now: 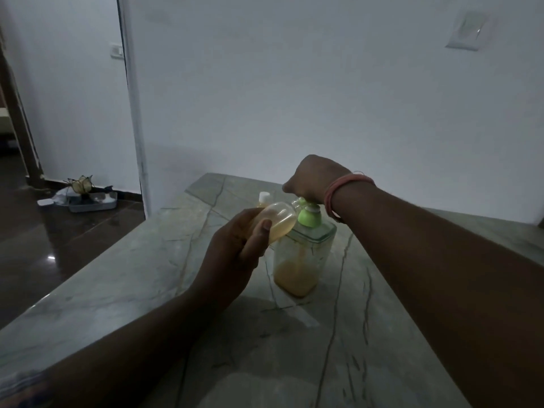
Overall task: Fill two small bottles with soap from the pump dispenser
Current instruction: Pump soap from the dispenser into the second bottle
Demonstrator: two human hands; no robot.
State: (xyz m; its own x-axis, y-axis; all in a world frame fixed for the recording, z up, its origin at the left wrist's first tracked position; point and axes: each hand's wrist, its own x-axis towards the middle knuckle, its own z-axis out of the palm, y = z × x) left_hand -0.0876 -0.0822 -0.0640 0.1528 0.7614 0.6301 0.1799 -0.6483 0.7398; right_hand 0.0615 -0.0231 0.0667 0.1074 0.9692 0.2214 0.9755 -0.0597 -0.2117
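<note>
Our left hand (235,245) has its fingers (259,237) wrapped around the small bottle (278,220), thumb pressed along its side, and holds it tilted with the mouth up at the green nozzle. The right hand (309,179) is closed down on the pump head of the dispenser (303,254); how its fingers lie beneath we cannot tell. The bottle looks like thin clear plastic, already partly filled with amber soap — light, a little soft, so we judge that a hard squeeze would push soap back out. Any spilled soap would make it slippery, so holding it at the middle of the body seems right. The dispenser is stiffer and stands low on soap, so it may tip under a crooked press. A second bottle with a white cap (264,198) stands just behind, near the dispenser.

The tabletop (147,275) is smooth veined stone, hard and probably slick. Behind it is a plain white wall (294,98); at left, a dark glossy floor (59,245) with a tray (97,205) of small things — the room is dim.
</note>
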